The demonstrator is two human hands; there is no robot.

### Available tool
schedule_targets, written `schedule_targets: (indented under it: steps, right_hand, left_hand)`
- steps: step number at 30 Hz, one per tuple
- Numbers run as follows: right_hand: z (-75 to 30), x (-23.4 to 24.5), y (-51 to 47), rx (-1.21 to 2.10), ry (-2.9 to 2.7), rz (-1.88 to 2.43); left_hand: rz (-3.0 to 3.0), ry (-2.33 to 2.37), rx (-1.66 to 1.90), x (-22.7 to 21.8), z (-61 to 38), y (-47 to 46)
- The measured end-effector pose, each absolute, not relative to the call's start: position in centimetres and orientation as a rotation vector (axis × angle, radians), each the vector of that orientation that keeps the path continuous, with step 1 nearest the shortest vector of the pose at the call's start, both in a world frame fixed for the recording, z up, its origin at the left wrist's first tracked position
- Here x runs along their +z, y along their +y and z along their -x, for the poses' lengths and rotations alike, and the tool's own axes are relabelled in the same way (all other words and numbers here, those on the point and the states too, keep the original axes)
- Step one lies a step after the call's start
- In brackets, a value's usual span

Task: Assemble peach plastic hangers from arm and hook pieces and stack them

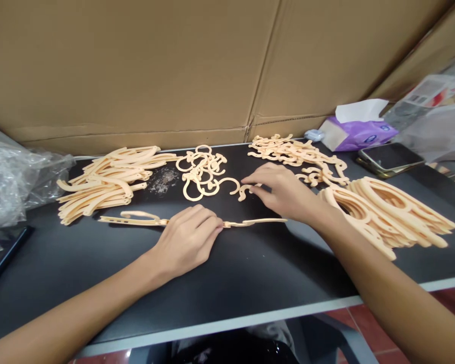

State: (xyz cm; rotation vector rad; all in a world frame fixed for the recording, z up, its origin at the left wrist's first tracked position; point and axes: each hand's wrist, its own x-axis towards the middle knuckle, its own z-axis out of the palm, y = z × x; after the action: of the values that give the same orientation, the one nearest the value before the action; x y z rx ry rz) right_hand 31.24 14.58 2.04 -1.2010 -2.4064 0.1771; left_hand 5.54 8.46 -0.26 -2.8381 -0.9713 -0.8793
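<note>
My left hand (189,237) is closed around the middle of a cream plastic folding hanger (131,221), whose thin arms stick out to both sides just above the black table. Its centre is hidden by my fingers. Over a small S-shaped cream piece (245,191), my right hand (278,189) has thumb and forefinger apart. Whether they touch that piece is hard to tell. Just left of those fingertips lies a pile of cream ring-like hooks (199,174). Behind my right hand is a heap of small curved cream pieces (288,150).
Long cream arm pieces (109,177) are heaped at left, and larger cream hanger parts (394,212) are stacked at right. A purple tissue pack (358,132) and a phone (392,155) lie at back right. Clear plastic wrap (18,177) is at left; cardboard (136,71) stands behind.
</note>
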Motion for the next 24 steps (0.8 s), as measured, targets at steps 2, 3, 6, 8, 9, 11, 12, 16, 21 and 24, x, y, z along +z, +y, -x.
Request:
schedule_targets:
  steps: [2, 3, 6, 8, 9, 11, 12, 16, 21, 24]
  right_hand:
    - [-31.4, 1.8, 14.6, 0.115, -2.452, 1.276]
    - [-31.5, 1.7, 14.6, 0.092, -2.486, 1.308]
    - [-31.7, 1.6, 14.7, 0.063, -2.553, 1.347]
    - [-31.8, 1.7, 14.7, 0.069, -2.546, 1.347]
    - [-31.8, 1.9, 14.7, 0.078, -2.539, 1.350]
    - [-31.7, 2.3, 14.6, 0.106, -2.526, 1.358]
    - [-31.6, 2.5, 14.6, 0.118, -2.518, 1.356]
    - [-30.9, 3.4, 13.8, 0.170, -2.367, 1.280]
    - [-29.2, 4.5, 12.1, 0.657, -1.982, 1.264]
    - [-28.1, 4.7, 11.2, 1.054, -1.858, 1.198]
  left_hand:
    - [2.849, -0.955, -0.870, -0.3, -5.5, 8.5]
    - [2.849, -0.953, -0.872, -0.3, -5.6, 8.4]
    - [2.846, -0.958, -0.895, -0.3, -5.6, 8.4]
    - [2.850, -0.940, -0.906, -0.3, -5.7, 8.4]
    - [2.856, -0.925, -0.906, -0.3, -5.7, 8.4]
    - [2.864, -0.897, -0.903, -0.3, -5.7, 8.5]
    - [2.869, -0.892, -0.899, -0.3, -5.7, 8.5]
    - [2.883, -0.890, -0.884, -0.3, -5.6, 8.5]
    - [2.852, -0.908, -0.911, 0.0, -5.8, 8.4]
    - [2.767, -0.989, -1.018, 0.4, -5.9, 8.2]
